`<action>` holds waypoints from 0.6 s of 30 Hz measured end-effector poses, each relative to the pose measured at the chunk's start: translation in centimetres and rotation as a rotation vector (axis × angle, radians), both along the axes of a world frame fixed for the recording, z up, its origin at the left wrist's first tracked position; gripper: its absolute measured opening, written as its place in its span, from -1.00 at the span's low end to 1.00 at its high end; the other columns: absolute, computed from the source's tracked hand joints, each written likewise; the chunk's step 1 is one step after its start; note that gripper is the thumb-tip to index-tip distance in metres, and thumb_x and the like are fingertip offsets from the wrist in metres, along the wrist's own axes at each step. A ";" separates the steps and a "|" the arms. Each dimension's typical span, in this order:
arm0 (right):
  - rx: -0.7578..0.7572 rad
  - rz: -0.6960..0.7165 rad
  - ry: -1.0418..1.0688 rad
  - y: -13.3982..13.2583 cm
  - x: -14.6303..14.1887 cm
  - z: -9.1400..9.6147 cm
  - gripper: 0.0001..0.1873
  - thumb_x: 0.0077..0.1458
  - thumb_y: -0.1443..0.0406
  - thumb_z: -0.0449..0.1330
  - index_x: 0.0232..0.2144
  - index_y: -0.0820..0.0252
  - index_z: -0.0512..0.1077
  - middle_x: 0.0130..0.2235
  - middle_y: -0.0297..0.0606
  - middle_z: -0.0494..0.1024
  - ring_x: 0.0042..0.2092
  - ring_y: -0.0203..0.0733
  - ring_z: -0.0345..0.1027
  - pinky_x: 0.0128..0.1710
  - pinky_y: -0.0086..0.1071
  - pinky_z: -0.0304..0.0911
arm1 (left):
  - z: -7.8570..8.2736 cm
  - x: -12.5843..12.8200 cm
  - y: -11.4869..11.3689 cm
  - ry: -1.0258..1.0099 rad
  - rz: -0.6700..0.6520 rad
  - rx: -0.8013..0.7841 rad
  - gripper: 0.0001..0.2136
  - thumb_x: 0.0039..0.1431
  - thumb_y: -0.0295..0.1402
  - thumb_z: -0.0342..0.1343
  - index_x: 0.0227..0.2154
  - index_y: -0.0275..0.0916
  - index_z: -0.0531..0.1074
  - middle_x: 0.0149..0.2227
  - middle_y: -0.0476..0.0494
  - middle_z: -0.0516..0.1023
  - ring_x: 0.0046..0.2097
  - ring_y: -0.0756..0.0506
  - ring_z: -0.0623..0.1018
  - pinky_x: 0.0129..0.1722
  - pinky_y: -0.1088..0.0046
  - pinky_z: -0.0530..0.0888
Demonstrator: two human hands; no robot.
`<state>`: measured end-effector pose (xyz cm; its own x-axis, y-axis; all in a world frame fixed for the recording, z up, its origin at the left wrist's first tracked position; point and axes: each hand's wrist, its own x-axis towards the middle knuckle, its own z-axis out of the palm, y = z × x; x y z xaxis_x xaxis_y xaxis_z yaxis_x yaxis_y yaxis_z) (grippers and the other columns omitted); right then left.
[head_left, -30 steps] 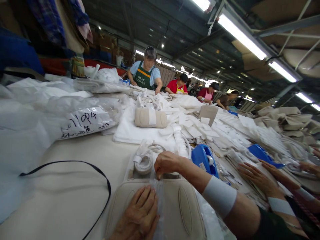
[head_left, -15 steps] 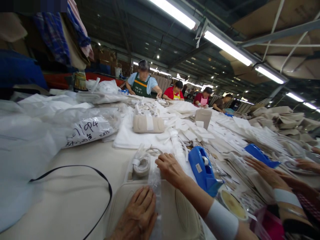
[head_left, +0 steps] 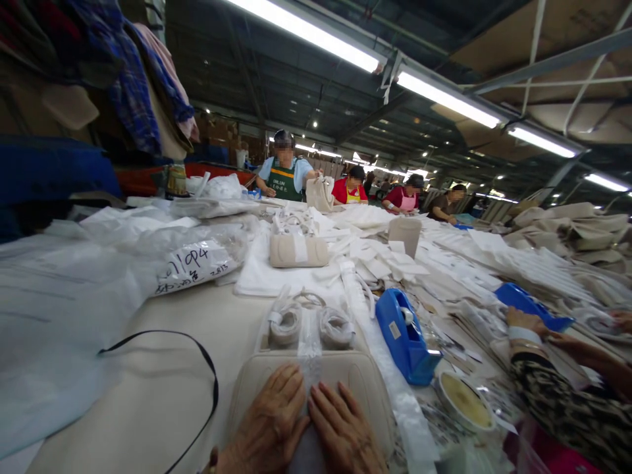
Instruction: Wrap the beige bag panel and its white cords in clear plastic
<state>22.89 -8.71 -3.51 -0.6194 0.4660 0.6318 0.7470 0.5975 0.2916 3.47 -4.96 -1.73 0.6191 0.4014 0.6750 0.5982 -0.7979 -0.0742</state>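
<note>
A beige handbag (head_left: pixel 363 375) lies on the table before me. A translucent white wrapping strip (head_left: pixel 310 339) runs down its middle, between two coiled straps (head_left: pixel 285 327) at the top end. My left hand (head_left: pixel 276 415) lies flat on the bag, left of the strip, fingers stretched out. Flat too is my right hand (head_left: pixel 342 424), on the right side, its fingertips by the strip's edge. Part of the strip is hidden under and between my hands. To the right stands a blue tape dispenser (head_left: pixel 407 336) with tape in it.
A long white strip (head_left: pixel 395 375) lies right of the bag, near a round yellowish tub (head_left: pixel 465 400). Another wrapped beige bag (head_left: pixel 299 251) sits ahead. Plastic bags (head_left: pixel 192 257) and a black cord (head_left: pixel 210 368) are left. A co-worker's arm (head_left: pixel 553 382) reaches in at right.
My right hand has moved from the strip's upper end down onto the bag, uncovering the right strap coil. My left hand stays on the bag. Across the table a co-worker has lifted a beige bag.
</note>
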 end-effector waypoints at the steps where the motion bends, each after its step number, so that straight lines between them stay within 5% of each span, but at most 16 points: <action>1: -0.010 0.019 0.018 -0.3 0.2 0.2 -0.61 0.12 0.50 -0.02 -0.04 0.27 0.41 -0.02 -0.28 0.54 0.06 -0.20 0.33 0.15 -0.29 0.19 | 0.0 -0.3 -0.1 -0.014 0.014 0.019 -0.72 0.09 -0.48 -0.03 -0.11 -0.30 0.37 -0.08 -0.20 0.51 0.02 -0.17 0.45 -0.02 0.26 0.48; 4: -0.127 0.006 0.100 -1.5 1.2 1.2 -0.63 0.13 0.45 0.00 -0.04 0.19 0.41 0.00 -0.28 0.53 0.10 -0.18 0.30 0.14 -0.22 0.21 | -0.8 -1.9 -0.4 -0.116 0.160 0.018 -0.66 0.16 -0.41 -0.02 0.01 -0.30 0.32 0.04 -0.27 0.41 0.11 -0.23 0.36 0.08 0.16 0.39; 6: -0.175 -0.153 0.269 -2.3 2.1 1.5 -0.62 0.14 0.42 0.02 0.00 0.12 0.37 0.06 -0.21 0.46 0.15 -0.10 0.24 0.15 -0.08 0.19 | -1.7 -3.2 -0.5 -0.242 0.302 -0.115 -0.53 0.19 -0.26 -0.02 0.14 -0.32 0.18 0.14 -0.38 0.29 0.17 -0.29 0.30 0.10 0.08 0.36; 11: -0.460 -0.581 0.933 -3.0 3.2 0.1 -0.43 0.21 0.08 0.01 0.20 0.19 0.15 0.20 -0.06 0.28 0.20 0.02 0.17 0.13 -0.01 0.21 | -1.8 -4.8 -0.4 -0.593 0.552 -0.871 -0.20 -0.02 0.09 0.01 0.17 -0.40 0.08 0.12 -0.45 0.31 0.13 -0.34 0.37 0.10 0.03 0.36; 14: -0.656 -0.589 1.111 -2.7 2.4 -0.7 -0.33 0.20 0.01 -0.03 0.24 0.25 0.08 0.21 -0.05 0.26 0.23 0.01 0.12 0.18 -0.04 0.15 | -0.3 -4.5 -0.3 -0.705 0.564 -1.106 -0.17 -0.12 0.10 0.03 0.15 -0.37 0.11 0.12 -0.37 0.33 0.14 -0.32 0.36 0.17 0.08 0.29; 18: -0.686 -0.574 1.124 -2.5 1.5 -0.6 -0.30 0.18 0.03 -0.04 0.23 0.36 0.09 0.22 0.03 0.23 0.25 0.06 0.08 0.17 -0.02 0.15 | 0.6 -4.4 -0.4 -0.759 0.576 -1.178 -0.17 -0.17 0.12 0.07 0.15 -0.28 0.15 0.09 -0.27 0.37 0.08 -0.31 0.41 0.15 0.09 0.30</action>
<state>24.34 -11.16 -4.14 0.4229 0.8832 0.2026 0.5651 -0.0822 -0.8209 -0.93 -5.33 -1.09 -0.1430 0.9828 -0.1172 0.4426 0.1695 0.8806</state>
